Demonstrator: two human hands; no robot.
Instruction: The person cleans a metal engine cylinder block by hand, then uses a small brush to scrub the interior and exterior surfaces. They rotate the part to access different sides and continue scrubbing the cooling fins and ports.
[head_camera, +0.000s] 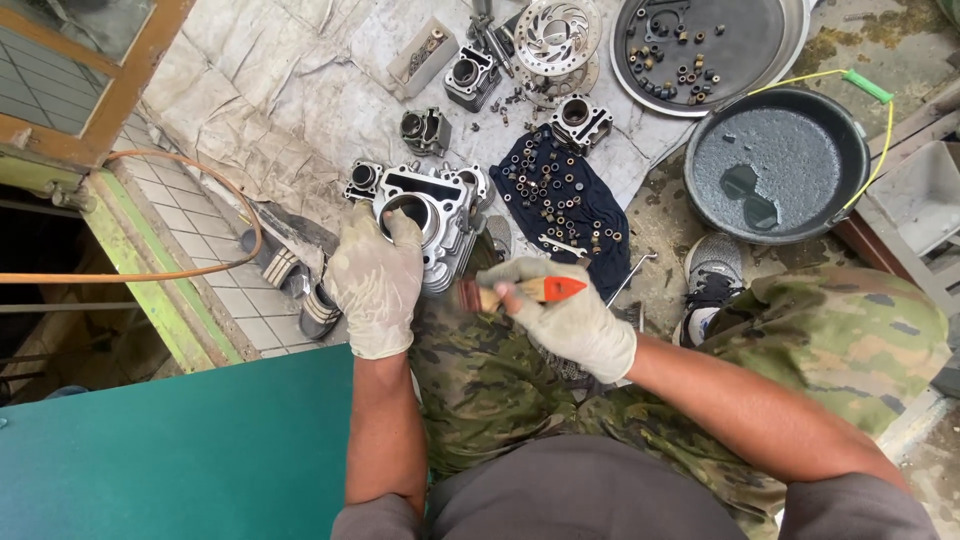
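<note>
Item: engine cylinder block (432, 215), grey metal, on my knee above the camouflage trousers (500, 390). My gloved left hand (375, 285) clamps its rim, fingers curled into the bore. My gloved right hand (565, 315) pinches an orange-handled brush (520, 292), bristles just beside the block's fins. Dark cloth (575, 215) of small parts lies near.

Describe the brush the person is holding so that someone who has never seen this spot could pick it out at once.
Start at the big finned metal engine cylinder held by the gloved left hand. Just to its right, the gloved right hand grips a small paintbrush lying sideways, bristles toward the cylinder. Its bright orange handle sets it apart from the grey metal parts around it.
</note>
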